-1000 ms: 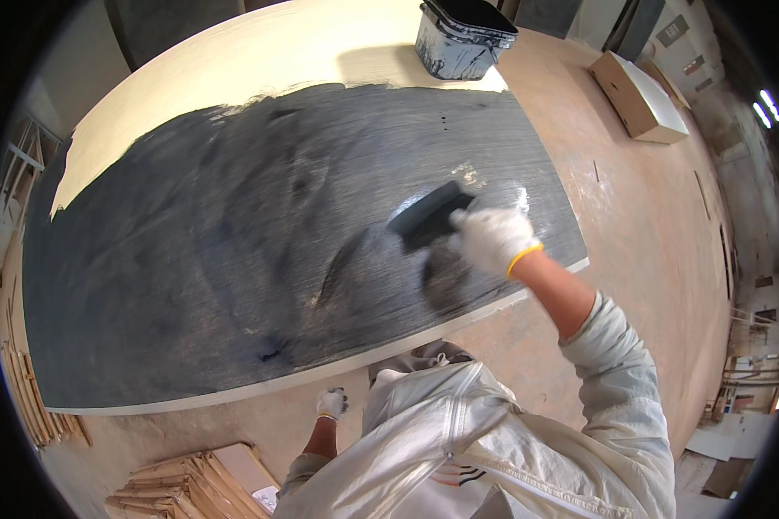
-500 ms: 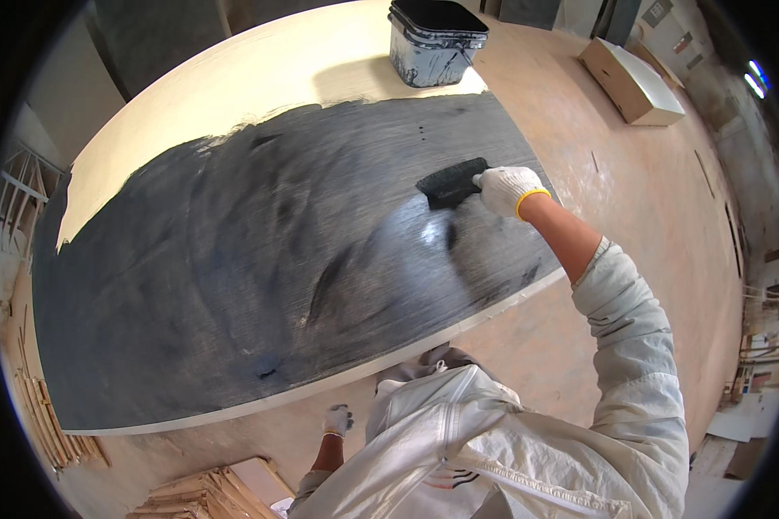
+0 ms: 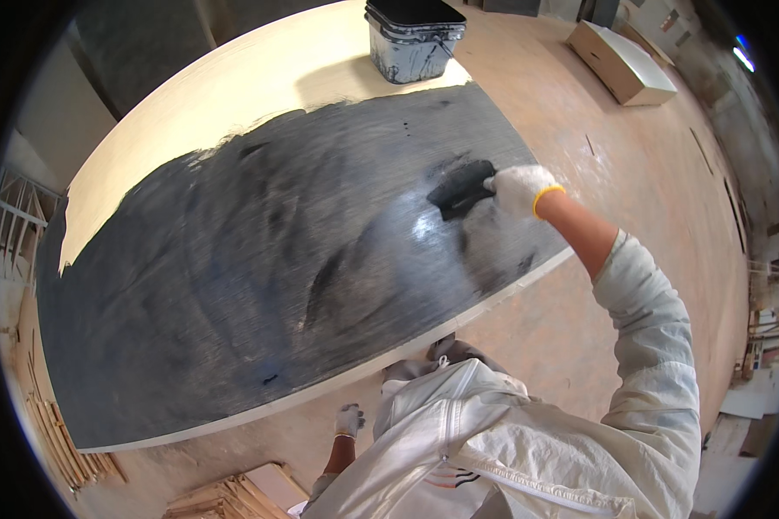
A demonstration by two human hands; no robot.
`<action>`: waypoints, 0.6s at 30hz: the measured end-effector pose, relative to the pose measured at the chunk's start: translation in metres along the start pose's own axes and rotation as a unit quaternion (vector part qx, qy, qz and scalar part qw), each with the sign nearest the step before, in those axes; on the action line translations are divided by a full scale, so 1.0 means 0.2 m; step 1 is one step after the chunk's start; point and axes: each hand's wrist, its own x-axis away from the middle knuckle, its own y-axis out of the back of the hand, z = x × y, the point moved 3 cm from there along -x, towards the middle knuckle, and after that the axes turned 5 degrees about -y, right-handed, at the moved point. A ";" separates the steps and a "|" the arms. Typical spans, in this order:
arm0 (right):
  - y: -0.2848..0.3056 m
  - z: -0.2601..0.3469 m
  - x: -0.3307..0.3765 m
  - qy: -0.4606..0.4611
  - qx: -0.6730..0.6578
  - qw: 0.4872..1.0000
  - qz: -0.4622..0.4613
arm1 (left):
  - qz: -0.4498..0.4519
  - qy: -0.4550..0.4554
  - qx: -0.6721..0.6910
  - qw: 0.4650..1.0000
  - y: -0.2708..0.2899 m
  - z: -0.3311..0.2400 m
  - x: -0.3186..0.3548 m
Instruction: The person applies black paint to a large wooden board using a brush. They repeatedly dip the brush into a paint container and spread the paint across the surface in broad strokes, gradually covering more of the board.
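Observation:
My right hand [image 3: 524, 189], in a white knit glove with a yellow cuff, is wrapped round a broad black paint brush [image 3: 463, 190]. The brush lies against the right part of a large board [image 3: 234, 259], on a coat of wet black paint. Streaks and a shiny patch show around it. A pale cream strip [image 3: 182, 95] runs along the board's far side. My left hand [image 3: 350, 420], gloved with darkened fingertips, hangs beside my body off the board's near edge. Its fingers are loosely bent and apart, and no object shows in it.
A square paint-smeared bucket [image 3: 413, 52] with black inside stands on the board's far right corner. A cardboard box [image 3: 623, 65] lies on the floor beyond. Wooden strips [image 3: 65, 441] lie at the left, and stacked wood pieces [image 3: 225, 502] at the lower left.
My right hand and the brush have shifted slightly to the right, and the brush is turned a little. The view has moved slightly. My left hand still hangs free.

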 end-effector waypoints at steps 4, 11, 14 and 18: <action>-0.02 -0.07 -0.06 -0.029 -0.004 1.000 0.000 | -0.010 0.039 -0.069 0.997 0.02 -0.06 0.04; -0.03 -0.10 -0.17 -0.024 -0.059 0.994 -0.087 | -0.024 0.019 -0.076 0.997 -0.01 -0.13 -0.05; -0.03 -0.05 -0.05 0.073 -0.033 0.995 -0.057 | -0.058 -0.007 -0.077 0.995 -0.11 -0.13 -0.04; -0.18 -0.21 0.29 0.180 -0.010 0.983 -0.036 | -0.076 -0.011 -0.085 0.993 -0.41 -0.11 0.14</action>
